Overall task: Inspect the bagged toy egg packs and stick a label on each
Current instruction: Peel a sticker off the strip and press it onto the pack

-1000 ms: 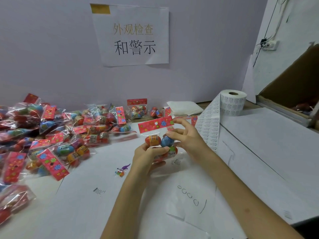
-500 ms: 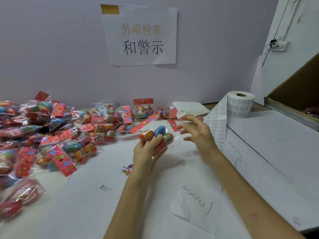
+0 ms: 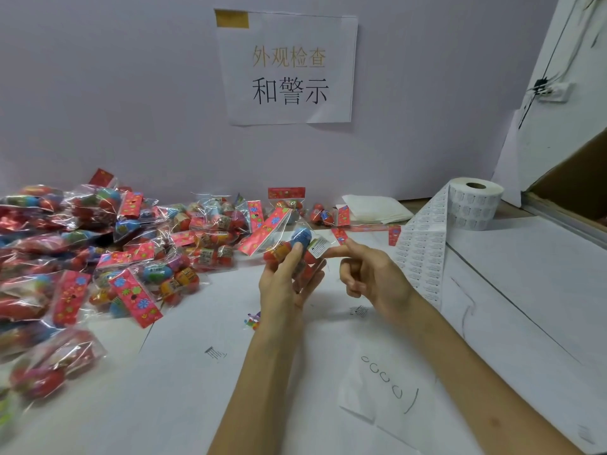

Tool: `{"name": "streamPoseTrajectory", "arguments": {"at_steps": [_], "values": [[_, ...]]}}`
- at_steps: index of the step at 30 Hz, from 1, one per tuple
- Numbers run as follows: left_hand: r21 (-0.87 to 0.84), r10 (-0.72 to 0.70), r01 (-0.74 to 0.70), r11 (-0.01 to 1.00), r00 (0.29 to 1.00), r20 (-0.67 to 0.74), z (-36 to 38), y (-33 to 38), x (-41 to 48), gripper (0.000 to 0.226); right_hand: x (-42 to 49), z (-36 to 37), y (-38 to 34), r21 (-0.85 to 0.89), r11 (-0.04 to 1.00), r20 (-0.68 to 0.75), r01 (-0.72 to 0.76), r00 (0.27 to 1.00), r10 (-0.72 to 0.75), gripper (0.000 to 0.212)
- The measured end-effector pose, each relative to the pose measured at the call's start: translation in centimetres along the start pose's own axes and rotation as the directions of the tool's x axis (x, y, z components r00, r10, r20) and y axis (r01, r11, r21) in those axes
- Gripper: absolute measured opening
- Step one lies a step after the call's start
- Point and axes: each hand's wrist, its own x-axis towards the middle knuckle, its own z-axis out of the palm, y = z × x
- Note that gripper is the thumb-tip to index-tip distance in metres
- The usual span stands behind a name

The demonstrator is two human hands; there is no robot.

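Grips the bagged egg pack (image 3: 283, 238) in the left hand (image 3: 284, 290), thumb pressed over the eggs in front and fingers curled behind, lifted clear of the paper-covered table (image 3: 184, 389), about mid-view. Carries a small white warning label (image 3: 318, 247) on the tip of the right hand's (image 3: 371, 277) outstretched index finger, remaining fingers curled in on nothing. Puts the pack just left of that fingertip, with the label at the bag's right flank, touching the film or barely off it (cannot tell which from this angle). Runs the pack's long axis up and to the left: red flowered header card (image 3: 264, 231) at the far upper-left end, eggs bunched at the lower right, nearest the label. Calls, by judgement, for a short leftward press of the right index onto film backed by the left fingers, then a rub to seat the sticker. Looks sound: clear crinkly film, a blue egg (image 3: 300, 236) on top, an orange-banded red egg (image 3: 279, 252) beside it, more red below; no tear seen, back hidden. Leaves a heap of like packs (image 3: 131, 238) well off to the left, and the label roll (image 3: 474, 205) with its trailing strip (image 3: 423, 257) on the right, nearer the right hand.
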Motion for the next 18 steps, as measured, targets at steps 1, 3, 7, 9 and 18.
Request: {"name": "streamPoseTrajectory", "arguments": {"at_steps": [1, 3, 7, 9, 18], "values": [[0.002, 0.006, -0.006, 1.000, 1.000, 0.004, 0.04, -0.01, -0.04, 0.038, -0.03, 0.03, 0.03, -0.013, 1.000, -0.003, -0.002, 1.000, 0.002, 0.049], [0.012, 0.012, -0.012, 1.000, 1.000, 0.009, 0.09, -0.01, -0.09, 0.038, -0.08, 0.05, 0.04, -0.016, 1.000, -0.008, -0.012, 1.000, 0.011, 0.048], [0.042, 0.022, -0.023, 0.999, 1.000, 0.014, 0.10, -0.05, -0.08, 0.036, -0.16, 0.21, -0.13, -0.031, 0.999, -0.013, -0.016, 1.000, 0.016, 0.048], [0.048, 0.025, -0.025, 0.999, 1.000, 0.015, 0.12, -0.04, -0.09, 0.036, -0.22, 0.33, -0.14, -0.033, 0.999, -0.015, -0.015, 1.000, 0.015, 0.046], [0.118, 0.031, -0.028, 0.993, 0.999, -0.021, 0.18, -0.24, 0.23, 0.046, -0.35, 0.24, -0.29, -0.136, 0.990, -0.042, 0.031, 0.998, -0.037, 0.036]]}}
